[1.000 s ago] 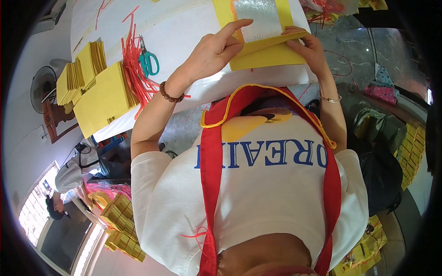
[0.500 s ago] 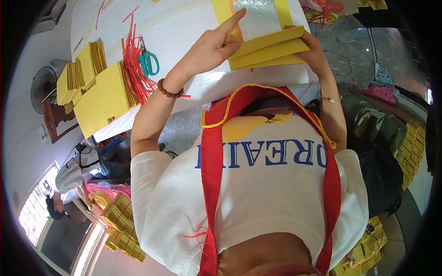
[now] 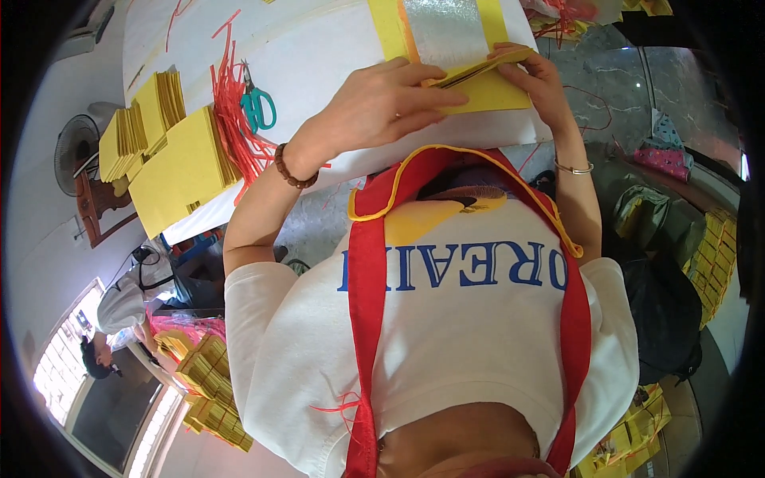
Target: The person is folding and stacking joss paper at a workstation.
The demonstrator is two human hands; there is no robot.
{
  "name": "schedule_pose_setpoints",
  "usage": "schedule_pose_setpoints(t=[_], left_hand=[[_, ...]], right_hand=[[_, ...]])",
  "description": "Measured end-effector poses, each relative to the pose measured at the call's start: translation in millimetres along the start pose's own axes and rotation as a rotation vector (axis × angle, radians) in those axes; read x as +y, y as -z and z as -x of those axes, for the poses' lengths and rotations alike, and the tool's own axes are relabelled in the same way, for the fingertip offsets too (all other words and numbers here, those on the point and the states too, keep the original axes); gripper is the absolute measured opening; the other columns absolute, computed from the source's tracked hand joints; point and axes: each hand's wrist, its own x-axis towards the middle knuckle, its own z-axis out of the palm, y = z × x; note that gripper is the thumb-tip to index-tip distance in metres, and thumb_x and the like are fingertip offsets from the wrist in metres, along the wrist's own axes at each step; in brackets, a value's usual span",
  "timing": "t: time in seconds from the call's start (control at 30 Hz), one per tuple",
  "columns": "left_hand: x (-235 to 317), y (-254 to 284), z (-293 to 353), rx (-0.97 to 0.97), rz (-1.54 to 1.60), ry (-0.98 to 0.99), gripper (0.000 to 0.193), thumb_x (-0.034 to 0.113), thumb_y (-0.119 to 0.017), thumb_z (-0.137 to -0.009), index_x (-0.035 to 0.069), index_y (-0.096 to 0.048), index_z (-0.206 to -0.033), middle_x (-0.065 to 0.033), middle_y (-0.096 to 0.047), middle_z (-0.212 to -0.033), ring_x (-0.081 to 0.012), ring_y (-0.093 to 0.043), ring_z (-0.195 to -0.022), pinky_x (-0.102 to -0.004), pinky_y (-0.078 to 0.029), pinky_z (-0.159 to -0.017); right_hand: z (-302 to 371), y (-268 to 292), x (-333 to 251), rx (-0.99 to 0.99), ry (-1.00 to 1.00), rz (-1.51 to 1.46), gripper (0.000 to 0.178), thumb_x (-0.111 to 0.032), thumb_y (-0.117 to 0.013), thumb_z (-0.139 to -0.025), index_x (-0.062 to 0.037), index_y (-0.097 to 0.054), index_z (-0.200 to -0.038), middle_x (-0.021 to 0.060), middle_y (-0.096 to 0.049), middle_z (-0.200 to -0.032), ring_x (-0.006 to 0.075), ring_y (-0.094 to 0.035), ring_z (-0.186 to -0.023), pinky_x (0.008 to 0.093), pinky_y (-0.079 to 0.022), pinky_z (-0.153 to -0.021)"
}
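Observation:
A yellow sheet of paper (image 3: 498, 97) lies at the table's front edge, its upper part folded into a narrow raised flap. My right hand (image 3: 538, 76) is closed on the flap's right end, thumb in front and fingers behind. My left hand (image 3: 390, 103) rests at the flap's left end, its fingers stretched out and apart against the paper. Just beyond lies a yellow sheet with a silver foil panel (image 3: 446, 32) and an orange strip along it. My fingers and the flap cover its near edge.
On the white table (image 3: 319, 48), teal-handled scissors (image 3: 257, 107) lie beside a bundle of red strips (image 3: 229, 111). Stacks of yellow paper (image 3: 179, 171) stand at the left edge. Another person (image 3: 131, 303) is at the lower left near tied yellow bundles (image 3: 209, 374). A dark bag (image 3: 657, 311) is at right.
My left hand has moved right and opened from a pointing shape, its fingers now on the paper. The fanned yellow layers have come together into a narrower flap; my right hand keeps its hold.

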Motion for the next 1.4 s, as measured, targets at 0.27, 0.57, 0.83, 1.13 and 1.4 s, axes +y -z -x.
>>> schedule_pose_setpoints(t=[0.27, 0.57, 0.83, 1.13, 1.4], left_hand=[[5.9, 2.5, -1.4, -0.191, -0.23, 0.073, 0.05, 0.027, -0.072, -0.067, 0.015, -0.058, -0.114, -0.0081, -0.054, -0.118, -0.026, -0.052, -0.099, -0.0352, -0.045, -0.081], [-5.9, 10.0, -5.3, -0.22, -0.045, 0.101, 0.056, 0.029, -0.074, -0.067, 0.015, -0.057, -0.118, -0.0111, -0.054, -0.111, -0.0285, -0.051, -0.102, -0.0352, -0.044, -0.085], [-6.5, 10.3, -5.9, -0.246, -0.019, 0.153, 0.056, 0.027, -0.074, -0.066, 0.015, -0.057, -0.118, -0.0105, -0.053, -0.109, -0.0278, -0.05, -0.101, -0.0348, -0.044, -0.085], [-6.1, 9.5, -4.8, -0.237, -0.002, 0.171, 0.054, 0.027, -0.074, -0.068, 0.015, -0.057, -0.118, -0.0101, -0.054, -0.108, -0.0268, -0.051, -0.099, -0.0344, -0.044, -0.085], [-0.3, 5.7, -3.7, -0.174, -0.11, 0.126, 0.05, 0.031, -0.072, -0.07, 0.015, -0.059, -0.116, -0.0099, -0.056, -0.106, -0.027, -0.052, -0.097, -0.0348, -0.045, -0.08]], right_hand=[[0.4, -3.5, -1.7, 0.019, 0.016, -0.038, 0.029, -0.016, -0.062, -0.085, -0.0028, -0.06, -0.11, 0.0016, -0.062, -0.1, 0.0085, -0.056, -0.091, 0.0229, -0.044, -0.08], [2.8, -3.3, -6.9, 0.0, -0.034, -0.108, 0.027, -0.017, -0.061, -0.086, -0.0029, -0.06, -0.109, 0.0011, -0.062, -0.098, 0.0079, -0.056, -0.089, 0.0227, -0.045, -0.078], [0.6, 0.6, -1.8, -0.022, -0.034, -0.065, 0.032, -0.012, -0.057, -0.088, -0.0025, -0.056, -0.118, 0.0036, -0.06, -0.102, 0.0083, -0.057, -0.091, 0.0221, -0.046, -0.079], [1.6, -2.4, -5.3, -0.017, -0.042, -0.105, 0.029, -0.018, -0.061, -0.086, -0.0025, -0.059, -0.11, 0.0021, -0.062, -0.099, 0.008, -0.056, -0.089, 0.0232, -0.046, -0.077], [0.8, 1.4, -3.9, -0.047, -0.03, -0.063, 0.03, -0.012, -0.056, -0.088, -0.0035, -0.057, -0.117, 0.0037, -0.061, -0.102, 0.0081, -0.057, -0.091, 0.022, -0.046, -0.079]])
